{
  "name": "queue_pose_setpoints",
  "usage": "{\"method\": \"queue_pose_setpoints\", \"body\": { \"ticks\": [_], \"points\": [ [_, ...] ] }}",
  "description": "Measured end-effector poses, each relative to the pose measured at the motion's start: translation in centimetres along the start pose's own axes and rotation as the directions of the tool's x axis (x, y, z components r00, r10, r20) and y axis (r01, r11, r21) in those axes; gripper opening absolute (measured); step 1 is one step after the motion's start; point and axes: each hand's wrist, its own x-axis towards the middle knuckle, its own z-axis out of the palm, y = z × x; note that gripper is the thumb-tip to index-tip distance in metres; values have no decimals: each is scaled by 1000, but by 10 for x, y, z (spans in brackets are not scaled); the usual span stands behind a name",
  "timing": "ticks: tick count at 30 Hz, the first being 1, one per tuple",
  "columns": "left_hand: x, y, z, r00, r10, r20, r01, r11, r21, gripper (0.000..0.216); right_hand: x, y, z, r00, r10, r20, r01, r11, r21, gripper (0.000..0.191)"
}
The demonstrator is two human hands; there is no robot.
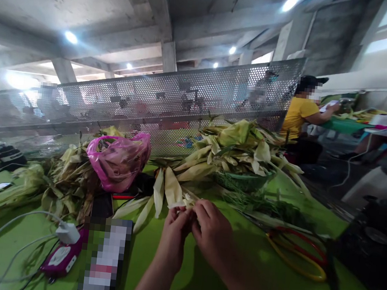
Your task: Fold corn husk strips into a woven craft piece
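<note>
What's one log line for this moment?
left hand: grips husk bundle | right hand: grips husk bundle | nearby: pink bag

left hand (173, 237) and right hand (213, 234) meeting at counter (10, 241) centre, both gripping a husk bundle (171, 189), plastic bag (118, 158) on husk pile (68, 180) at ten o'clock, basket (245, 181) heaped with husks at one o'clock, scissors (291, 265) at three o'clock, power bank (60, 258) at eight o'clock, perforated screen (184, 98) behind at twelve o'clock

Left hand (174, 235) and right hand (212, 232) appear bare.
</note>
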Motion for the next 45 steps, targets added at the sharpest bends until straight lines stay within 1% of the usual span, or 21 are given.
{"method": "queue_pose_setpoints", "body": {
  "ticks": [3,5,7,9,12,14,16,17,19,21,23,26,29,31,33,35,37,39,42,45],
  "points": [
    [1,-2,0,999,12,37,-14,999,41,27,-1,1,1,1000,-4,11,4,1000,4,19],
    [2,-2,1,996,43,81,-52,992,111,28,-2,0,2,1000,-9,11,9,999,35,19],
    [3,-1,1,992,82,100,-97,982,159,28,-2,-2,2,1000,-13,19,11,997,82,20],
    [5,2,0,991,104,80,-116,980,164,30,-1,-5,1,999,-38,36,32,990,134,25],
    [9,5,-6,995,95,30,-98,986,133,35,0,-9,-3,993,-103,49,92,979,182,31],
    [10,8,-9,995,94,19,-96,989,116,36,0,-10,-6,990,-133,48,122,973,196,31],
    [11,10,-12,996,86,25,-89,989,118,36,1,-8,-9,989,-137,55,121,967,226,26],
    [12,12,-13,996,84,28,-86,988,125,36,2,-6,-11,991,-119,61,100,961,257,22],
    [12,14,-14,996,85,19,-87,986,141,35,3,2,-13,997,-30,77,1,937,350,16],
    [12,15,-15,997,77,13,-78,985,154,37,4,11,-14,992,85,92,-118,886,448,18],
    [12,13,-15,999,47,23,-50,984,171,41,6,20,-13,979,150,140,-201,836,510,22],
    [12,8,-16,1000,15,11,-17,972,234,41,8,27,-12,954,159,256,-274,813,515,11],
    [12,6,-15,1000,12,-11,-9,975,223,38,10,30,-13,921,234,311,-370,775,512,16],
    [10,9,-14,1000,15,19,-19,983,185,37,11,32,-15,895,291,339,-437,724,533,16],
    [7,13,-12,998,15,54,-26,978,209,36,11,33,-16,888,304,345,-456,680,574,17],
    [4,15,-11,997,9,80,-32,957,287,36,12,33,-17,896,281,342,-442,632,636,21],
    [2,15,-11,994,-3,110,-38,929,367,38,13,32,-17,901,259,347,-432,580,691,26],
    [2,12,-11,991,-16,133,-41,908,417,41,14,29,-18,898,258,358,-441,549,710,25],
    [1,7,-8,993,-36,108,-16,892,452,44,15,26,-19,897,312,313,-439,558,704,22],
    [-1,8,-3,994,-40,106,-15,879,476,45,15,27,-19,871,425,248,-465,547,696,22]
  ]
}}
